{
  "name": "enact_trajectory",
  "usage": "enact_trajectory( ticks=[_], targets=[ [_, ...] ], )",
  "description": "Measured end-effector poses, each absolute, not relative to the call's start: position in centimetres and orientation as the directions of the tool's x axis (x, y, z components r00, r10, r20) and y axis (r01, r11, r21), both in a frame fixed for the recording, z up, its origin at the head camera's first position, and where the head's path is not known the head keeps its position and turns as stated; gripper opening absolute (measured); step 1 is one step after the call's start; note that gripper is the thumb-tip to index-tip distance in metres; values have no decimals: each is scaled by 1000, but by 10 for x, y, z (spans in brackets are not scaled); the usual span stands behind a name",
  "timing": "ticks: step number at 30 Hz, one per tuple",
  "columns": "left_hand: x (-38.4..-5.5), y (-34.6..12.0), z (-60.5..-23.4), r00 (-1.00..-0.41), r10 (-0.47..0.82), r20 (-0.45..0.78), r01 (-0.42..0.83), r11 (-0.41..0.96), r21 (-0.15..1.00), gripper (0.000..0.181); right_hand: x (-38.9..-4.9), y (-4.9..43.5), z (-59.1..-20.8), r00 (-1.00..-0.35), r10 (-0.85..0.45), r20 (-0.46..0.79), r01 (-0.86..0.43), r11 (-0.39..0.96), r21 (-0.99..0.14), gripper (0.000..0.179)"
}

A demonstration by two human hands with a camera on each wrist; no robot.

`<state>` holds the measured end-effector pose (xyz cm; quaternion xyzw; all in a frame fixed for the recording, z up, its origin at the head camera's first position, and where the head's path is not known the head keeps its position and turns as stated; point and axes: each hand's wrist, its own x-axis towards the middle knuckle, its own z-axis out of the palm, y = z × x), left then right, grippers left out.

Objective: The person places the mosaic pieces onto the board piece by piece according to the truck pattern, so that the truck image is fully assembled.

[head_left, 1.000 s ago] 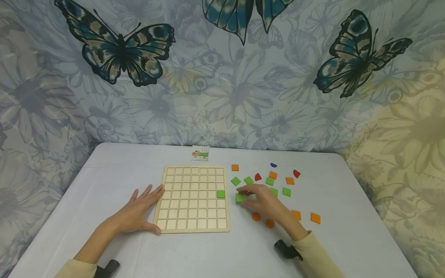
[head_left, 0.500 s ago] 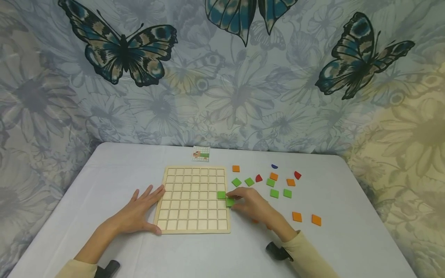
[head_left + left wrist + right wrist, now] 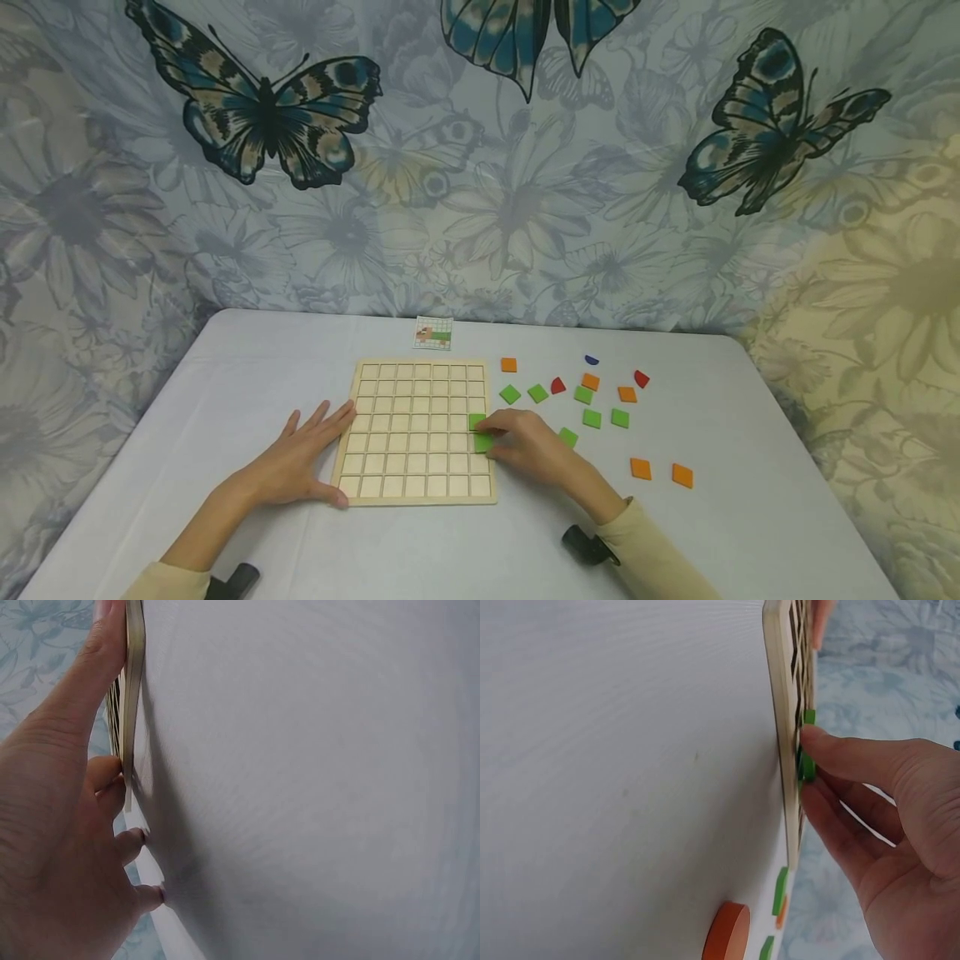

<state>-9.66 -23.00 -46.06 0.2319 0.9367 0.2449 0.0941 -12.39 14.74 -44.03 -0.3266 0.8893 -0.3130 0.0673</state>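
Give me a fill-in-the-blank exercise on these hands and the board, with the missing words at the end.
1. The right hand pinches a square tile coloured ____.
2. In the head view, the left hand touches the grid board on its ____ side.
3. The half-round piece is coloured ____.

Missing words: green; left; blue.

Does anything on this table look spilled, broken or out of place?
Nothing stands out. The grid board looks intact, the right hand pinches a green tile over it, and the loose pieces alongside show no visible damage.
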Motion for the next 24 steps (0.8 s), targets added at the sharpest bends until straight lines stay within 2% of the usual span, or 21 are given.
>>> enact_trajectory(
  ticks=[24],
  targets=[
    [-97,-231,-463,-876,479,-60,392,778,491,131,-127,139,-440,-783,-616,80,-538,608,-584,39]
  ],
)
